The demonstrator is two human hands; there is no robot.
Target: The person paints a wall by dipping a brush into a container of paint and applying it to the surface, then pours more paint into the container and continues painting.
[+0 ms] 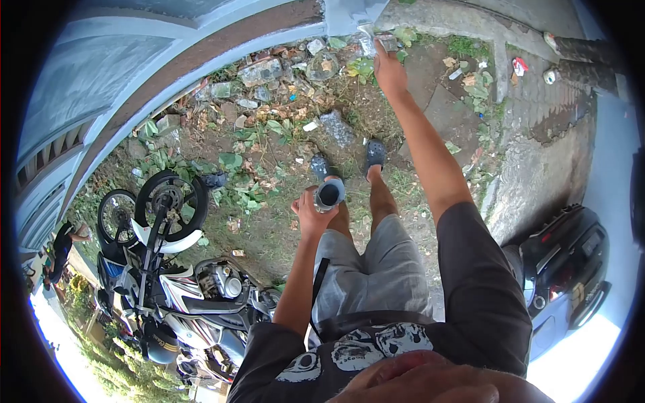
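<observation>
My left hand (313,213) is wrapped round a small grey paint can (329,195) held in front of my legs, its round dark opening facing up at me. My right arm is stretched far forward. At its end my right hand (390,72) grips a paintbrush (366,41), whose pale head overlaps the foot of a light blue pillar (349,16) in this view. The fingers hide most of the brush handle.
Rubble (261,71), leaves and litter lie along the wall base (195,57). A grey stone block (336,129) sits just ahead of my shoes. Motorcycles (181,289) stand at left, a dark vehicle (568,262) at right. Another person (60,252) shows at far left.
</observation>
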